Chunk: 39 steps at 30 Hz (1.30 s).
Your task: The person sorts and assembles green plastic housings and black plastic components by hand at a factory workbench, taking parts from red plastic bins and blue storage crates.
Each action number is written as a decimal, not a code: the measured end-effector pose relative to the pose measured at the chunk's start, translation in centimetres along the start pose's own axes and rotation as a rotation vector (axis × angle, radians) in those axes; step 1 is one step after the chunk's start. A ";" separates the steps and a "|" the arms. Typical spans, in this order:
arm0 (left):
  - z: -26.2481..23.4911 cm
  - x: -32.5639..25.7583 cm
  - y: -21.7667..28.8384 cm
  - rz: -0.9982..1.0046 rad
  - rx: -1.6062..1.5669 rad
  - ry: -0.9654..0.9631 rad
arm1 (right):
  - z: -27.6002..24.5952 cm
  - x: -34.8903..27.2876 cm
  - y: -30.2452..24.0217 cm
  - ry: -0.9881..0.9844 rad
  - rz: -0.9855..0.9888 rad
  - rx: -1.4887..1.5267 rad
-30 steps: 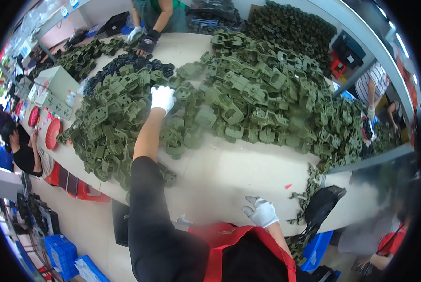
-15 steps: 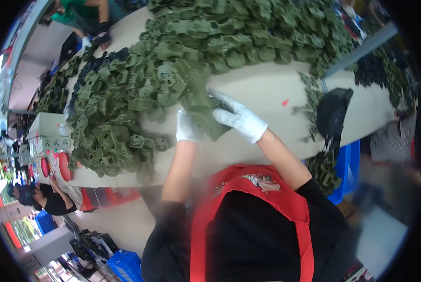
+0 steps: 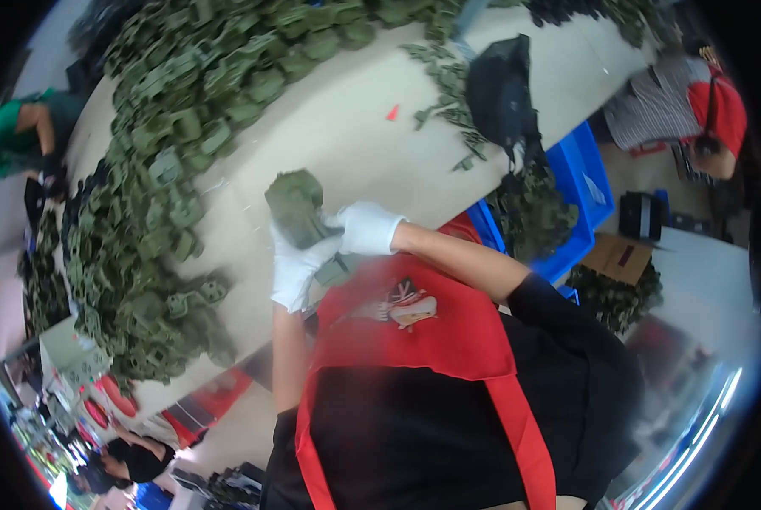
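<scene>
An olive-green moulded plastic part (image 3: 295,202) is held up in front of my apron, near the table's edge. My left hand (image 3: 298,265), in a white glove, is wrapped round its lower portion from the left. My right hand (image 3: 370,228), also gloved in white, is closed against its right side, fingertips partly hidden. A lower bit of green shows beneath the hands. Similar green parts (image 3: 181,127) lie heaped in a long curved pile, and more of them (image 3: 138,255) lie to the left of my hands.
The pale table (image 3: 312,110) carries a small red piece (image 3: 392,112) and a black bag (image 3: 495,93) beside green strips (image 3: 448,85). Blue bins (image 3: 586,191) with green parts stand at the right edge, near cardboard (image 3: 614,257). Co-workers are at left (image 3: 28,132), lower left (image 3: 134,455) and right (image 3: 695,102).
My view has turned to the right. The green part has come off the pile's edge and closer to my body, and it is turned differently, with both hands still on it.
</scene>
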<state>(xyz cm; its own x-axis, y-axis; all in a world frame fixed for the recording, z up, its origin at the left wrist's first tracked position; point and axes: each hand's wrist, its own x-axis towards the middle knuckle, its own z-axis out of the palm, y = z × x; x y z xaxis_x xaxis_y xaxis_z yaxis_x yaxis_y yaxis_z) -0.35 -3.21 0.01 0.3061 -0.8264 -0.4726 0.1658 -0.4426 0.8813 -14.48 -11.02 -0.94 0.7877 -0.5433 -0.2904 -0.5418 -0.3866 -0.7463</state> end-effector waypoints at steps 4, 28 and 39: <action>-5.4 -1.0 -5.3 0.021 -0.293 -0.271 | -1.0 -0.9 5.4 -0.233 0.130 0.532; 1.1 -0.4 0.0 0.035 -0.621 0.156 | -8.2 1.0 3.7 0.312 -0.019 0.457; 3.9 -3.1 2.2 0.174 -0.478 0.314 | -7.1 -0.1 -6.2 0.340 0.151 0.197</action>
<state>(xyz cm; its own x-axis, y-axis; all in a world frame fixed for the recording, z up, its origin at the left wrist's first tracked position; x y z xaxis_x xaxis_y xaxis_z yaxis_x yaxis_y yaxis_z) -4.58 -2.94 3.41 0.6170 -0.6981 -0.3634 0.4698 -0.0438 0.8817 -13.29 -13.93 7.95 0.5440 -0.8107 -0.2163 -0.5515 -0.1511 -0.8204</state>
